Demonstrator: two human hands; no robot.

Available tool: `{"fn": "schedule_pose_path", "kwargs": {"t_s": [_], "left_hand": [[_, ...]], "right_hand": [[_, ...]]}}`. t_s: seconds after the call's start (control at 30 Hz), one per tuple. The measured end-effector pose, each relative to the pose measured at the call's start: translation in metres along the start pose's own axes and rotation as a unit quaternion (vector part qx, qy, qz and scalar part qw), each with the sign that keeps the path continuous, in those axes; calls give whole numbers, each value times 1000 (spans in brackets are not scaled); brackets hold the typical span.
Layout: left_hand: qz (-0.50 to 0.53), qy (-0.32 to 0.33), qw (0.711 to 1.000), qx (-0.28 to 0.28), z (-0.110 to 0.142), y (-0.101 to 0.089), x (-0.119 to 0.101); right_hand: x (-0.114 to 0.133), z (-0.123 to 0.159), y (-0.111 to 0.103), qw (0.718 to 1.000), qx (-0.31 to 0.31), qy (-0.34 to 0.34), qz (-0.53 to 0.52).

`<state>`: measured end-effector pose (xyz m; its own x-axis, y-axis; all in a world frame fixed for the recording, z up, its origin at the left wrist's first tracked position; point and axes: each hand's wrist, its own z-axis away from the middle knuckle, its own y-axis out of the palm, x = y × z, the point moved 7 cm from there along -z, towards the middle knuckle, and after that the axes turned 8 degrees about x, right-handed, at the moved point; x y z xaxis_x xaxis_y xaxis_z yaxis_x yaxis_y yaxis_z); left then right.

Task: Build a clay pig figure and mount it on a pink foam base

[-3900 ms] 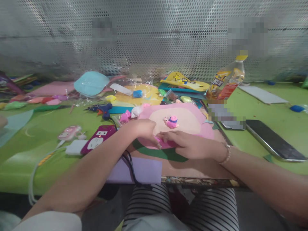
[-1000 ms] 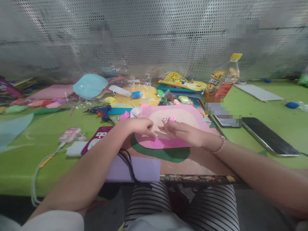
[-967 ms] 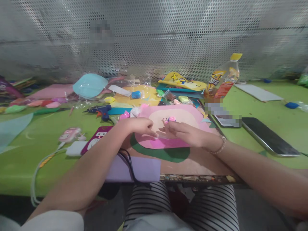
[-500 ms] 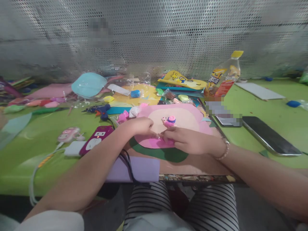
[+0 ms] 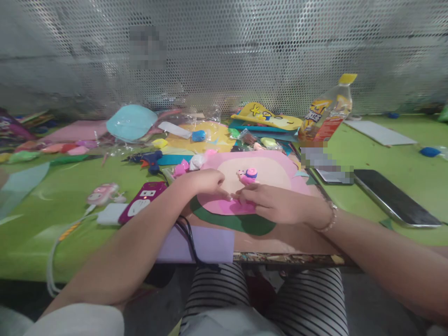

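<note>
Striped trousers (image 5: 220, 298) fill the bottom centre of the frame, where we look down on a person at a craft table (image 5: 24, 252). Just beyond, a lilac sheet (image 5: 215, 242) lies under a black cable (image 5: 191, 242). At the centre we see the left hand (image 5: 212, 183), its fingers curled, and the right hand (image 5: 276, 203), its fingers bent, a bracelet (image 5: 331, 219) at the wrist. Their fingertips come together over the near part of a pink cutout (image 5: 210, 204); we cannot tell whether either hand pinches anything there. Under the cutout's near edge shows a dark green piece (image 5: 245, 225). Just past the right fingers, on a cream oval (image 5: 276, 172) in mid-frame, sits a pink snail figure (image 5: 250, 174) with a blue-and-pink shell. At centre left we find a maroon box (image 5: 145, 198) joined to a white adapter (image 5: 110, 214); at right lies a dark phone (image 5: 395, 196). Farther back are a glue gun (image 5: 150, 161), a blue lump (image 5: 199, 136), a tilted bottle (image 5: 325, 119), a light-blue shape (image 5: 131, 122) and a yellow cutout (image 5: 266, 116) bearing a star. A perforated metal panel (image 5: 224, 56) spans the top of our view.
</note>
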<state>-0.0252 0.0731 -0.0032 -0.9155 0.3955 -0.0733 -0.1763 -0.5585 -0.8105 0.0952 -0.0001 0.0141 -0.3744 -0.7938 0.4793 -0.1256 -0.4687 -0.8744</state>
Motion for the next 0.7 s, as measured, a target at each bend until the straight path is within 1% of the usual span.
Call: {"fn": "schedule_pose_path", "kwargs": {"t_s": [0.17,0.37,0.57,0.7], "left_hand": [[-2,-2,1000,-8,1,-1,-1],[-2,10,1000,1,2,0,0],[-4,-13,1000,-5,4,-1,-4],[0,-29,1000,-3,5,-1,-3]], "right_hand": [[-2,1,0,1000,10,11,8],[-6,2,-1,999,9,37,36],[-4,2,0,997,25,54,51],[-5,6,-7,998,0,49,42]]}}
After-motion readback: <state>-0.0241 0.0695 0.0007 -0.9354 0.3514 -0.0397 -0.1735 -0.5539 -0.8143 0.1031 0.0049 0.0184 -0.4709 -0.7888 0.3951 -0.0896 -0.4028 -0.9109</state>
